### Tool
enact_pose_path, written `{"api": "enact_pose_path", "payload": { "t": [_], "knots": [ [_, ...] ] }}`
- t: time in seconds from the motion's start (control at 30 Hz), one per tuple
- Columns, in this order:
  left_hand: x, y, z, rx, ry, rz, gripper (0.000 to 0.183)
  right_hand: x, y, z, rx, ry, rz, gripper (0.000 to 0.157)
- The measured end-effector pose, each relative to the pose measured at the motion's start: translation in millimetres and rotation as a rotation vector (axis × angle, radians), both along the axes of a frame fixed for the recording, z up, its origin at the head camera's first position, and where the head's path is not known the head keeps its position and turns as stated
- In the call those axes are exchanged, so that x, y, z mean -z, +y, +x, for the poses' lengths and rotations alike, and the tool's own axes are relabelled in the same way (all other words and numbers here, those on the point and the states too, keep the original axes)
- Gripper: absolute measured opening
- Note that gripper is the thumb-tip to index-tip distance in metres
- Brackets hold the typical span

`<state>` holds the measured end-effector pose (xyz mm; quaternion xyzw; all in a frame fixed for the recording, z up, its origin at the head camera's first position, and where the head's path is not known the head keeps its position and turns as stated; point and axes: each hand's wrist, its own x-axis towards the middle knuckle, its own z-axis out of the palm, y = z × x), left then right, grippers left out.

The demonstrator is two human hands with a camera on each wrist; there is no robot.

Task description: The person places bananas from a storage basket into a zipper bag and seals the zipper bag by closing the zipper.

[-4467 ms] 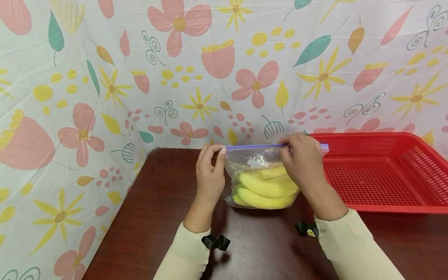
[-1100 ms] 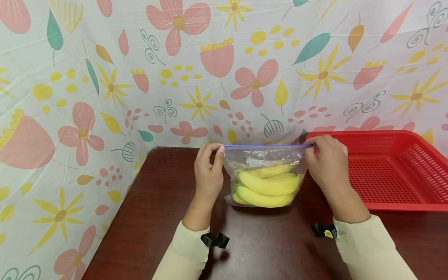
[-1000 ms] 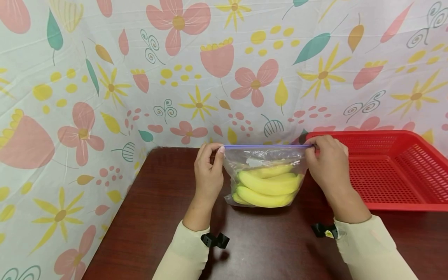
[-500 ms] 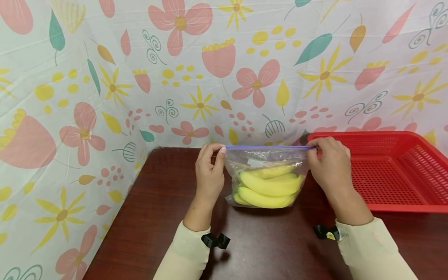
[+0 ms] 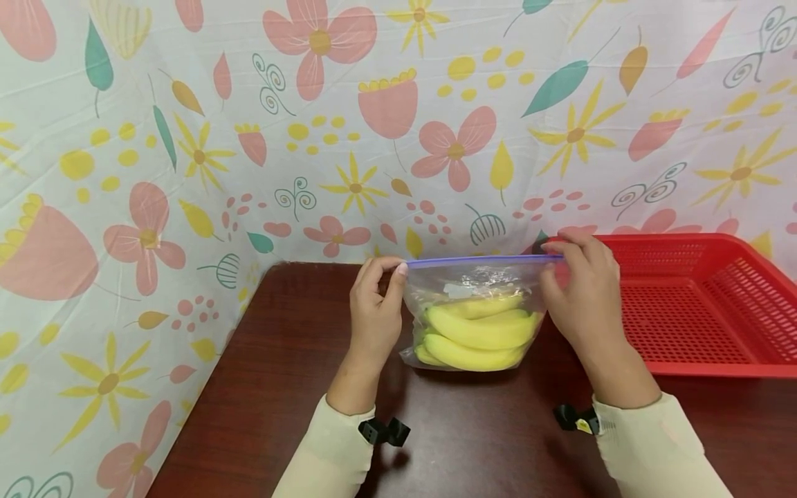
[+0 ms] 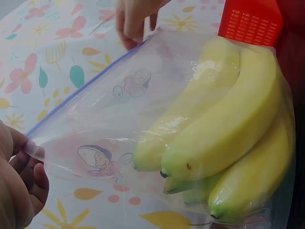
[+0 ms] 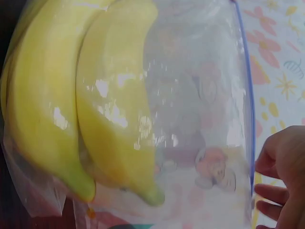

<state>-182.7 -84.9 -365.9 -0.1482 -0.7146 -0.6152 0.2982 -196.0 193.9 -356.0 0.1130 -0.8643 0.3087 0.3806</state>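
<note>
A clear zip-lock bag [image 5: 476,277] with a purple zip stands upright on the table, several yellow bananas [image 5: 479,330] inside. My left hand [image 5: 376,304] pinches the zip's left corner between thumb and fingers; the left wrist view shows this hand [image 6: 21,176] at the bag's corner too. Around the right end of the zip is my right hand [image 5: 585,297], thumb and forefinger apart with the strip visible between them. In the right wrist view, that hand [image 7: 283,181] has its fingertips beside the purple zip [image 7: 251,95]. The zip strip looks straight along the top.
A red plastic basket [image 5: 691,370] sits on the right, just beyond my right hand. The dark brown table [image 5: 261,415] ends at a floral-patterned cloth [image 5: 218,138] behind and to the left. Black wrist cameras [image 5: 382,430] are strapped over both sleeves.
Over several seconds my right hand has moved right along the zip to its end. Just now its thumb and forefinger have parted there. My left hand stays at the left corner.
</note>
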Motion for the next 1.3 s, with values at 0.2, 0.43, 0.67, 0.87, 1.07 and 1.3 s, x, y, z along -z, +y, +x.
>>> {"api": "enact_pose_path", "payload": {
  "t": [0.2, 0.43, 0.67, 0.87, 1.07, 1.3],
  "knots": [
    [-1.3, 4, 3.5, 0.02, 0.005, -0.009, 0.017, -3.7, -12, 11.6, 0.011, -0.013, -0.023, 0.018],
    [-1.8, 5, 6.3, 0.045, 0.019, -0.036, 0.015, -5.6, -19, 21.5, -0.022, -0.189, -0.017, 0.03],
    [-5.3, 7, 11.2, 0.089, 0.028, -0.047, 0.012, -7.4, -23, 20.5, -0.069, -0.253, 0.026, 0.03],
    [-7.9, 11, 14.9, 0.15, 0.063, -0.046, 0.01, -6.8, -24, 19.7, -0.066, -0.281, 0.031, 0.021],
    [-8.0, 12, 17.4, 0.194, 0.121, -0.099, 0.009, -9.2, -24, 19.3, -0.062, -0.358, -0.015, 0.026],
    [-11.8, 13, 21.6, 0.294, 0.151, -0.166, 0.007, -13.8, -27, 18.2, -0.085, -0.407, -0.105, 0.032]
  ]
}}
